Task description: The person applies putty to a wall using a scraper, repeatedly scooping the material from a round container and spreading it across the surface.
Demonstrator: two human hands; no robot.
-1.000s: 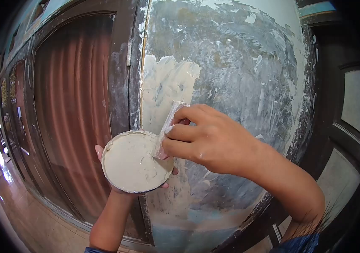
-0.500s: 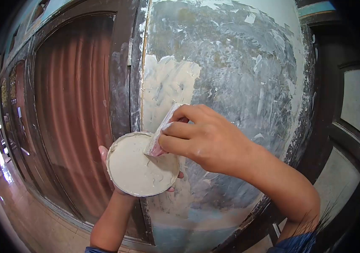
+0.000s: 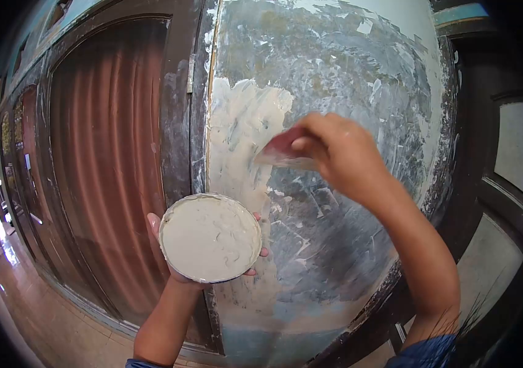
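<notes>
My left hand (image 3: 155,226) grips a round tub of putty (image 3: 211,238) from beneath, with fingertips showing at its right side. Pale cream putty fills it nearly to the rim. In my right hand (image 3: 342,150) is a reddish putty scraper (image 3: 284,146), pinched between thumb and fingers and slightly smeared by motion. Its edge sits close over the wall (image 3: 347,80), at the right border of a coated strip of cream putty (image 3: 243,119). The rest of the wall is patchy grey with white flecks.
Left of the wall stands a dark wooden door frame (image 3: 179,122) with a hinge; a reddish-brown curtain (image 3: 105,141) hangs behind its glass. Another dark panelled door (image 3: 488,159) is on the right. Tiled floor (image 3: 59,313) runs along the lower left.
My right hand has lifted the scraper off the putty in the tub and moved it up and right to the wall. The tub has stayed nearly in place.
</notes>
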